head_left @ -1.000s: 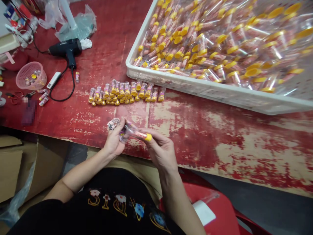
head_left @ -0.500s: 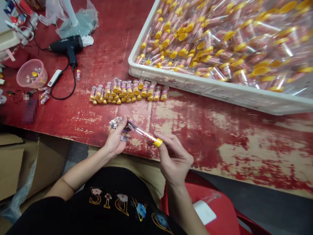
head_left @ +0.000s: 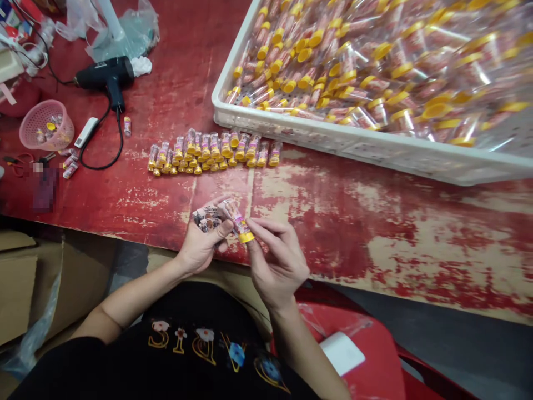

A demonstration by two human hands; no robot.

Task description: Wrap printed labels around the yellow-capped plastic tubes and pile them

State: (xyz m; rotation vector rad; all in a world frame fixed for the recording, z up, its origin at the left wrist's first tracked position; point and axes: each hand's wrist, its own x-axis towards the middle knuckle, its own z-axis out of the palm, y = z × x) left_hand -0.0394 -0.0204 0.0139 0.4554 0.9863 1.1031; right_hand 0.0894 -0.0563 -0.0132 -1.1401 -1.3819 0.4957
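Observation:
A clear tube with a yellow cap is between my hands, its body now covered by a printed purple-and-white sleeve. My left hand is closed on a bunch of flat printed sleeves, its thumb against the sleeved tube. The fingers of my right hand pinch the tube near its yellow cap. Beyond my hands, several sleeved tubes with yellow caps lie in a row on the red table.
A large white crate of yellow-capped tubes fills the upper right. A black heat gun with a looping cable, a pink basket and scissors are at the left. A red chair stands below the table's edge.
My right hand has moved left, bringing the tube to my left hand. The tube, bare along most of its length before, now sits inside a printed sleeve.

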